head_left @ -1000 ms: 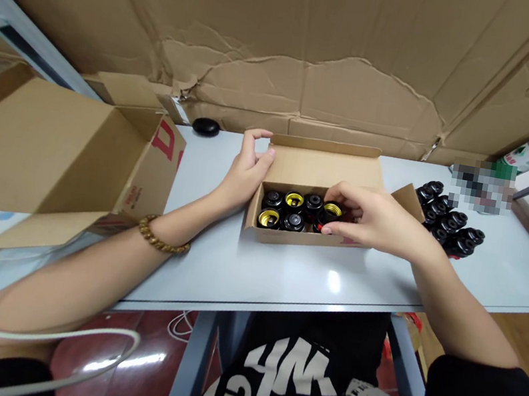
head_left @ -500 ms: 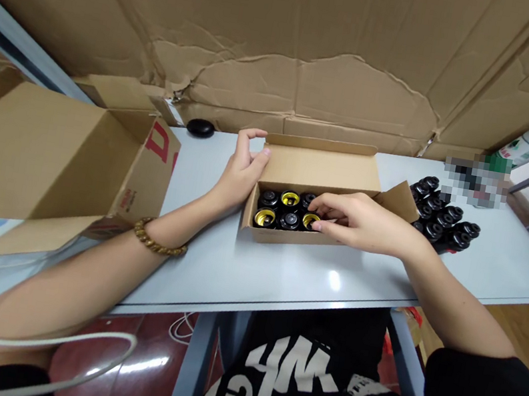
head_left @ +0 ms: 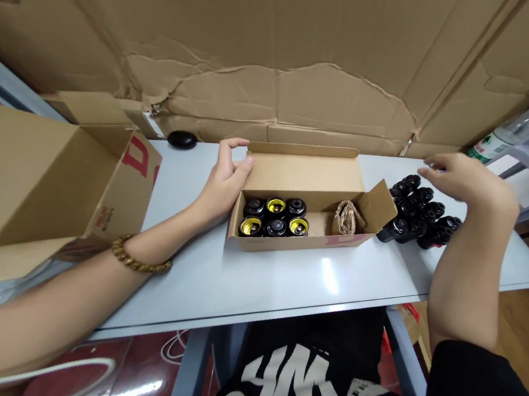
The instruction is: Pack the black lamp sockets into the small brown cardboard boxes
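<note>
A small open cardboard box (head_left: 281,247) stands on the table, its lid raised at the back. Several black round parts (head_left: 275,227), some showing yellow insides, fill its left half. Crumpled brown paper (head_left: 347,218) lies toward its right end. My left hand (head_left: 227,177) grips the box's back left corner, thumb against the lid. My right hand (head_left: 461,177) is above the back of a group of loose black parts (head_left: 411,212), right of the box; its fingers are bent, and whether they hold anything is hidden.
A large open cardboard box (head_left: 131,189) takes up the left side. Near the back edge of the table (head_left: 281,282) lies a black oval object (head_left: 181,139). A bottle with a green cap (head_left: 500,139) is at the back right. Tall cardboard stands behind.
My right hand has left the small box and moved right, over the loose black parts. The crumpled paper inside now shows. My left hand stays at the box corner while the view has shifted.
</note>
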Demonstrator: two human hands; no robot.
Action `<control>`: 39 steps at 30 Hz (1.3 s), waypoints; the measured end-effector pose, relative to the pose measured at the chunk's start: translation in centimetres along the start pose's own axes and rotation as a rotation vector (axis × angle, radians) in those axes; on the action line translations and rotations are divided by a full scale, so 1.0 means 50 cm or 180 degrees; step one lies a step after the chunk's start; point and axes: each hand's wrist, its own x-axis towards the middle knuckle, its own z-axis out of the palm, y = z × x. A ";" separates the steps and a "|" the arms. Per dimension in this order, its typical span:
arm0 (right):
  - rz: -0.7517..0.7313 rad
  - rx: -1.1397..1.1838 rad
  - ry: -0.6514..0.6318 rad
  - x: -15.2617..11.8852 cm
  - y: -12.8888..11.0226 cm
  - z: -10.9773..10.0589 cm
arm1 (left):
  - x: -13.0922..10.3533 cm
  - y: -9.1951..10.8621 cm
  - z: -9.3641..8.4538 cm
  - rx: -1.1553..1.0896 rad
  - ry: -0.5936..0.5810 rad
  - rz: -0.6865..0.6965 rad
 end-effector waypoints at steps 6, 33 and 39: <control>-0.0356 -0.0020 -0.0481 0.078 0.090 0.078 | 0.003 0.002 0.004 -0.0049 0.0012 -0.0034; -0.1942 0.4688 -0.1471 -0.189 -0.304 0.093 | 0.001 0.011 0.002 -0.0082 -0.0004 -0.0181; -0.1791 0.3563 -0.0502 -0.191 -0.317 0.117 | 0.004 0.010 0.000 -0.0067 -0.0046 -0.0134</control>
